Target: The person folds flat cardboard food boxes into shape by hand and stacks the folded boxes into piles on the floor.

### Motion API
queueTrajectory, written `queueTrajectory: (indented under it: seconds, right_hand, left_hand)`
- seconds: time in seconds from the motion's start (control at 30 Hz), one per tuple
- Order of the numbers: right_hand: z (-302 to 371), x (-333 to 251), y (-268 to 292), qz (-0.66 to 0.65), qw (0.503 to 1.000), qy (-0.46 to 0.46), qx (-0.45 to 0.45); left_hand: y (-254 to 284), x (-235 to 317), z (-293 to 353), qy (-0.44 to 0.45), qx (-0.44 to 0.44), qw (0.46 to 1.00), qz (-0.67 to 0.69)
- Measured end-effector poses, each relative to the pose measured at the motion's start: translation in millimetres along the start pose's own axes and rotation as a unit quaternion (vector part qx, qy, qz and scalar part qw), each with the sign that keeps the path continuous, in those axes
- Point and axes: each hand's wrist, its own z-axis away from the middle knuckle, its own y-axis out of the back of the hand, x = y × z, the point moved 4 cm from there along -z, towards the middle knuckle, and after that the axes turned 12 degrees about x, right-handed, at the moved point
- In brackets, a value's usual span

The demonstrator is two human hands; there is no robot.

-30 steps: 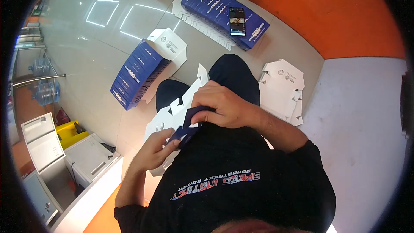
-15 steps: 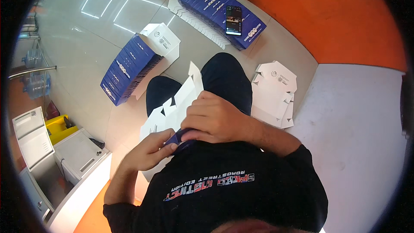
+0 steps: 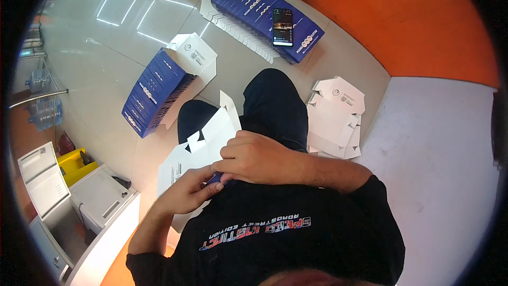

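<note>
You are holding a flat white carton blank [image 3: 203,151] on your lap, both hands gripping its near edge: your right hand [image 3: 259,158] is curling closed over it, your left hand [image 3: 189,193] pinching from below. Blue stacked cartons [image 3: 153,92] are lying far left on the floor [image 3: 106,63], white blanks [image 3: 336,116] right.

A phone [image 3: 282,26] lies on a row of blue cartons [image 3: 264,15] at 12 o'clock. A second blue stack [image 3: 154,91] sits at 10 o'clock. White flat blanks [image 3: 334,118] lie at 2 o'clock. Yellow bin [image 3: 75,163] at 9 o'clock.
</note>
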Motion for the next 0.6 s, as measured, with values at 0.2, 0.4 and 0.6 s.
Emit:
queueTrajectory:
  seconds: [0.2, 0.4, 0.6]
  right_hand:
    - [1.2, 0.7, -6.4, 0.057, 0.998, 0.025, 0.003]
    - [-5.7, 14.2, 5.0, 0.047, 0.997, 0.021, 0.060]
    - [0.6, 25.9, 9.4, -0.035, 0.996, -0.033, 0.073]
  left_hand:
    - [2.1, -6.3, -9.0, 0.033, 0.043, 0.993, 0.102]
    - [17.4, -0.9, -12.1, -0.005, 0.118, 0.976, 0.181]
    - [21.7, -0.8, -18.2, -0.021, 0.149, 0.978, 0.147]
